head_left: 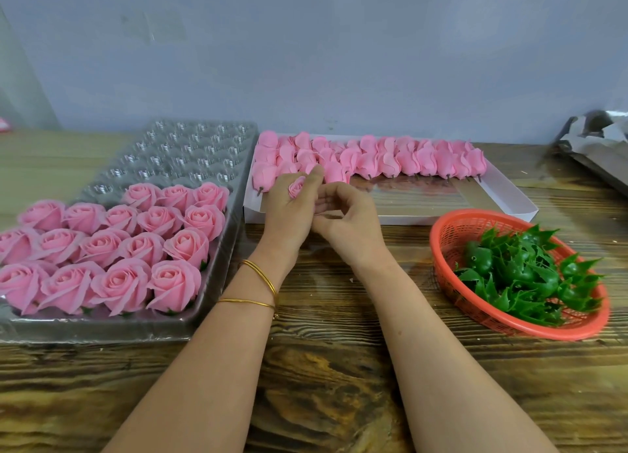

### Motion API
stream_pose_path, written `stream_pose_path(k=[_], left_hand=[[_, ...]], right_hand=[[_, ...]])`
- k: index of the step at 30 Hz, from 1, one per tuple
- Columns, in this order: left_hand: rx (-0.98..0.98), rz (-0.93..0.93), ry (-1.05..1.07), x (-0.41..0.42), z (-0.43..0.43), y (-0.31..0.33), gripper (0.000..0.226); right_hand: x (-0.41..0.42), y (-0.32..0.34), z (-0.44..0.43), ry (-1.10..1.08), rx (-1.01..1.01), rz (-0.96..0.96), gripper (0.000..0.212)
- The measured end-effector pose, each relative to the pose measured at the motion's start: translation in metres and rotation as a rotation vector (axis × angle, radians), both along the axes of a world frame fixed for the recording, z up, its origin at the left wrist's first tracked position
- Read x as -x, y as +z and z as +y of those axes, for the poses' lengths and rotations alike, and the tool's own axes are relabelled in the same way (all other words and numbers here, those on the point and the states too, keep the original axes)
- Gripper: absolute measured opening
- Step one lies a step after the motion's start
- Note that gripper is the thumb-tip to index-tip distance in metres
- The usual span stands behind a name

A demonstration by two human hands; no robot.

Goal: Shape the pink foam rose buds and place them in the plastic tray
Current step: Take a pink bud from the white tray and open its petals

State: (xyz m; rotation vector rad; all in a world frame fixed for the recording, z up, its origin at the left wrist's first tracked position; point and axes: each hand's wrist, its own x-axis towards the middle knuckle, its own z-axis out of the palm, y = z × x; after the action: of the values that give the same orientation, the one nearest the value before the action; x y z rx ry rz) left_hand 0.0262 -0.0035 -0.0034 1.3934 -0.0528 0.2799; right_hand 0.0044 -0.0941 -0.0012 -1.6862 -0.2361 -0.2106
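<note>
**Shaping of one bud, head view.** A single rose bud (297, 186) was held above the counter (323, 384), in front of the white box (424, 219), between the two hands. The grip of the left hand (289, 211) was closed round the bud, with the fingers curled about its lower part and the spiral centre turned upward. The fingers of the right hand (346, 215) were curled in against the bud's side, where pink foam showed. Whether a petal was actually pinched in that grip could not be told.

The plastic tray (102, 330) lay to the left, its near rows filled with opened roses (112, 245) and its far cells (190, 147) unfilled. Unshaped buds (390, 157) were laid in rows in the white box. Green leaf caps (526, 272) were heaped in a red basket (475, 215) to the right.

**Risks, as judged.**
- The thin foam petals could be torn or creased if they were pulled outward too sharply.
- The centre could be crushed if the left grip were tightened while the petals were being spread.
- Finished roses could be flattened as the bud was carried over the filled rows to a free cell, since they stood touching one another.
- The bud could tip out of its cell if it were seated off-centre.
</note>
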Motion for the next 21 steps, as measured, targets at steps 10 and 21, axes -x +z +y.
stream_pose_path(k=[10,21], left_hand=[[0.031,-0.031,-0.095,0.0018,0.0016,-0.0048,0.032],[-0.054,-0.036,-0.107,-0.0041,0.0086,-0.0072,0.031]], right_hand=[[-0.0003,-0.0035,0.0016,-0.027,0.068,-0.053,0.032],[0.0038,-0.0003,-0.0008,0.149,-0.020,-0.015,0.040]])
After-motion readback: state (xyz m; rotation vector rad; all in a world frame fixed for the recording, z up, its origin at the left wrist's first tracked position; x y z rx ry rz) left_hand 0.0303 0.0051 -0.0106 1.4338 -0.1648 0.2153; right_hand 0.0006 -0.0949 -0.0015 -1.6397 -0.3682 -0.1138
